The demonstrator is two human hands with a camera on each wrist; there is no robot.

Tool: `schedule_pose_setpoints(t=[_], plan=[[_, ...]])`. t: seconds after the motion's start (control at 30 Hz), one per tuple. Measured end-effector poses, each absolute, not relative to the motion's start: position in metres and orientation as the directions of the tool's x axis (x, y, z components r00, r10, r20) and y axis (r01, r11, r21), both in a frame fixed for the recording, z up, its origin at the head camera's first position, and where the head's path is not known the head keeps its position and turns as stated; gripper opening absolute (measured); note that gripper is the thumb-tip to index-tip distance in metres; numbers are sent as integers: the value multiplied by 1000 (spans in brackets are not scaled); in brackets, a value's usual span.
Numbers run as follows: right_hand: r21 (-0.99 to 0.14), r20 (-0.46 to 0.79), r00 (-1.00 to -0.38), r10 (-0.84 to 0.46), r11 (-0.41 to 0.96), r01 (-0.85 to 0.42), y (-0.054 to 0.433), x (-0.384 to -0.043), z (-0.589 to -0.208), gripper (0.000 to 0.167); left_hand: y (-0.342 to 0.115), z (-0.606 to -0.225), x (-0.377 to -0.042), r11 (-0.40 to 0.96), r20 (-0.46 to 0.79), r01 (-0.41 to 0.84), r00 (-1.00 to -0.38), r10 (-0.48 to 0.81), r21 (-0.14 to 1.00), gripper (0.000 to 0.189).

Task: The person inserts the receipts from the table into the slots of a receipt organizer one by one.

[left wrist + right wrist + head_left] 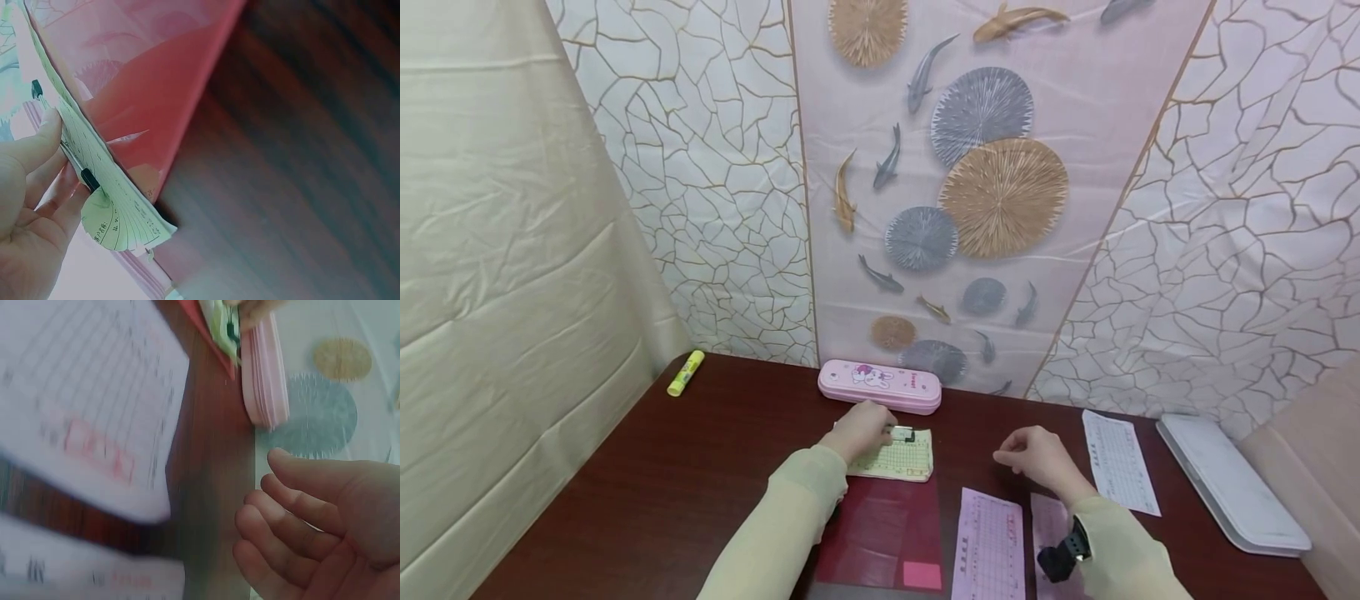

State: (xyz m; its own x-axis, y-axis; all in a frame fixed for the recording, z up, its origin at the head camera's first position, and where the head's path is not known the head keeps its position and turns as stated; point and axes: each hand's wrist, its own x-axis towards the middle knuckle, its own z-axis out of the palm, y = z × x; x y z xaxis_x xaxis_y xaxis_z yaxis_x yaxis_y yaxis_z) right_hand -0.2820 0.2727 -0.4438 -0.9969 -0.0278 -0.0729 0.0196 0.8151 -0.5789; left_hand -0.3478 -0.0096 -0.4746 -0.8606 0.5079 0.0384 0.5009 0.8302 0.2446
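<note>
My left hand [865, 429] grips a metal clip [904, 433] with black ends, at the top of a stack of yellow-green form sheets [898, 460]. The left wrist view shows the thumb on one side of the clip and the fingers on the other. Beneath and in front of the stack lies a translucent red folder [880, 533] with a pink label. Held above the table to the right, my right hand [1037, 454] has loosely bent fingers and nothing between them. Two pink form sheets, one [988, 542] left of the right forearm and one [1048, 521] partly under it, lie nearby.
A pink pencil case [880, 386] stands behind the left hand, near the back edge. A yellow glue stick [686, 373] lies at the far left. On the right are a white form sheet [1122, 461] and a white case [1232, 483]. Patterned cloth hangs behind.
</note>
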Motion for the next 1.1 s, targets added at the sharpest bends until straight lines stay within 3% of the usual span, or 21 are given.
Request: schedule_pose_setpoints(t=[0.37, 0.77, 1.1], plan=[[-553, -21, -999, -27, 833, -11, 322, -285, -443, 16, -9, -476, -349, 840, 16, 483, -869, 495, 248, 14], [-444, 38, -999, -36, 894, -49, 377, -293, -438, 23, -7, -475, -349, 853, -18, 435, -888, 459, 288, 18], [-448, 17, -999, 33, 894, 21, 424, -300, -442, 39, -6, -473, -348, 861, -26, 414, -898, 440, 296, 21]])
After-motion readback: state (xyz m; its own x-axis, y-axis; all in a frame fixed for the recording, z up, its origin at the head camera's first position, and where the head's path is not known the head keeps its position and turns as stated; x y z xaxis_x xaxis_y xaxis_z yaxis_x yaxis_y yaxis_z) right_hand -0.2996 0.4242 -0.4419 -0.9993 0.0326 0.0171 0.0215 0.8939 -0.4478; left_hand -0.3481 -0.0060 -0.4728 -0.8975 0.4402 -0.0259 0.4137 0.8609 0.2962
